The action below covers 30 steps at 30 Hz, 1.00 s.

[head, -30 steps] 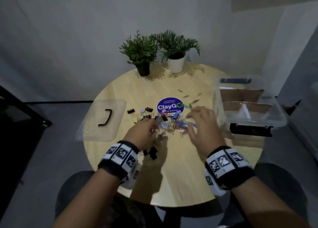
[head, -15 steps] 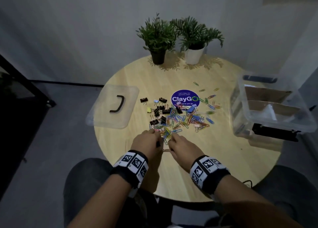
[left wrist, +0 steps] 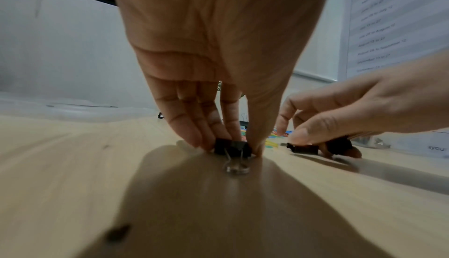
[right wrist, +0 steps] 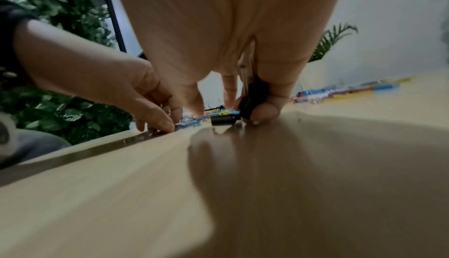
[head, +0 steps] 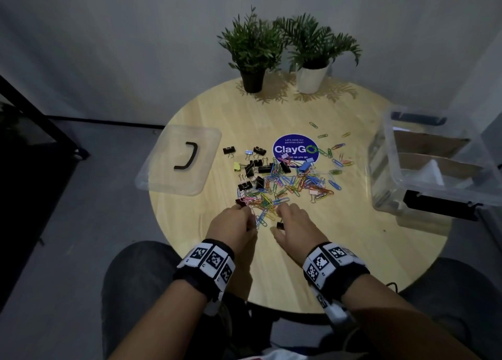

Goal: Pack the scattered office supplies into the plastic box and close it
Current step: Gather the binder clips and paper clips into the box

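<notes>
Coloured paper clips (head: pixel 288 185) and black binder clips (head: pixel 256 166) lie in a heap at the middle of the round wooden table (head: pixel 353 237). At the heap's near edge my left hand (head: pixel 240 219) pinches a black binder clip (left wrist: pixel 232 149) against the tabletop between thumb and fingers. My right hand (head: pixel 292 221) is beside it. Its curled fingers hold a black binder clip (right wrist: pixel 255 93), and another black clip (right wrist: pixel 222 120) lies on the table by its thumb. The clear plastic box (head: pixel 434 169) stands open at the right edge. Its lid (head: pixel 179 164), with a black handle, lies at the left.
Two potted plants (head: pixel 252 58) (head: pixel 312 60) stand at the table's far edge. A round blue sticker (head: pixel 295 150) marks the table centre. Cardboard dividers (head: pixel 432 145) sit inside the box. My knees are under the near edge.
Both hands have drawn back from over the middle of the heap to its near edge. Each now holds a black binder clip low at the tabletop.
</notes>
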Motion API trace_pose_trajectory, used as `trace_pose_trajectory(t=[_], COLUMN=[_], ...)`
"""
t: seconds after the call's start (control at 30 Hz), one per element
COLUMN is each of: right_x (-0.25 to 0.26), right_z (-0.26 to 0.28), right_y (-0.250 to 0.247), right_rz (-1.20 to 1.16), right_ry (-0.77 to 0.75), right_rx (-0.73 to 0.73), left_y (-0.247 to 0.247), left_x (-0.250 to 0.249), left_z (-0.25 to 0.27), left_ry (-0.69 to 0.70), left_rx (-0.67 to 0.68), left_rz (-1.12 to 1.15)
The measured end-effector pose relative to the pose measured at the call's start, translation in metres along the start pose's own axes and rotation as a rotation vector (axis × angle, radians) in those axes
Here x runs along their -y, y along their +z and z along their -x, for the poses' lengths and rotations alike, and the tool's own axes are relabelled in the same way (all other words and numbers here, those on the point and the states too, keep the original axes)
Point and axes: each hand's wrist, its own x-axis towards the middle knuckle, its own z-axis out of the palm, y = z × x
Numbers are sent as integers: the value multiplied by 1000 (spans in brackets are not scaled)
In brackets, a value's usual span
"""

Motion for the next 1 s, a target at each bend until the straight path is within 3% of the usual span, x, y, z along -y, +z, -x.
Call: trace_pose_trajectory(t=[0.07,0.17,0.33,0.4,0.5,0.7,0.77,0.83,1.0], right_x=[1,-2,-9,-12,-19,-29,-30,-31,-23], right_z=[-2,-2,-4,-6,-9,-21,-26,-33,-54], right_y=[2,-1,-6,-8,-8,-6,-8,-9,-30], right_rz=[95,43,-67,-187,-447,-877,-912,-913,-777], right_ry=[12,26,62,71,101,346,363,347,367], right_rx=[25,-8,-28,-69,-149,-153,-150,-169,-274], left_y=[1,0,-24,-34,-31,-23,-24,-26,-21], left_x=[-1,1,13,22,32,37,39,39,42], left_z=[0,-3,-12,-17,-24,-35,-37,-39,-48], left_ry=[13,-11,-263,-369,-468,-562,-563,-554,-282], left_rx=[-17,-40,-106,-78,-35,-73,-70,-92,-129], left_rz=[64,233,968,1195,1258,1554,1563,1435,708])
